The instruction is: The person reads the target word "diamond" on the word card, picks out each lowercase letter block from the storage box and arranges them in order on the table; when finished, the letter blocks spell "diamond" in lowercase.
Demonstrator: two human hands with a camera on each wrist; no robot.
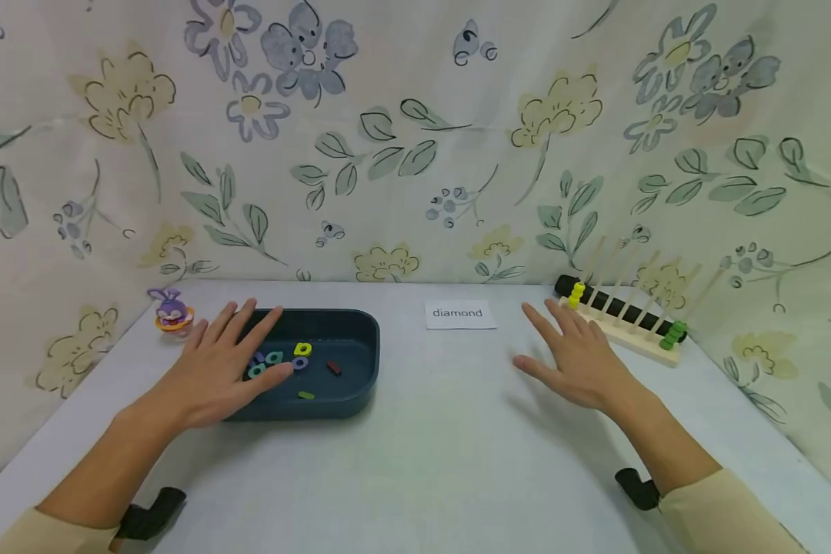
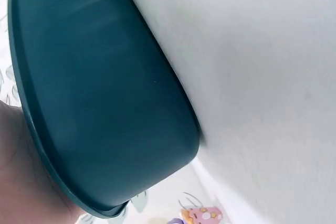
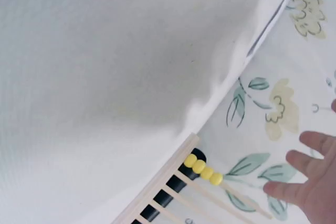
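Observation:
My left hand (image 1: 218,373) is held with spread, straight fingers over the left side of a dark teal tray (image 1: 349,404), hiding part of it. Inside the tray lie a yellow square ring (image 1: 302,349), a purple ring (image 1: 300,362), several teal ring pieces (image 1: 274,358), a dark red stick (image 1: 334,368) and a green piece (image 1: 306,395). The tray's outer wall (image 2: 105,87) fills much of the left wrist view. On the other side, my right hand (image 1: 582,358) hovers with fingers spread, holding nothing, left of a wooden peg rack (image 1: 623,335).
A white card (image 1: 460,315) printed "diamond" lies at the back middle. The rack carries yellow beads (image 3: 203,169) and green beads (image 1: 674,334) on upright sticks, with a black cylinder (image 1: 564,285) behind. A purple bunny toy (image 1: 172,310) stands back left, before a floral cloth (image 1: 415,223).

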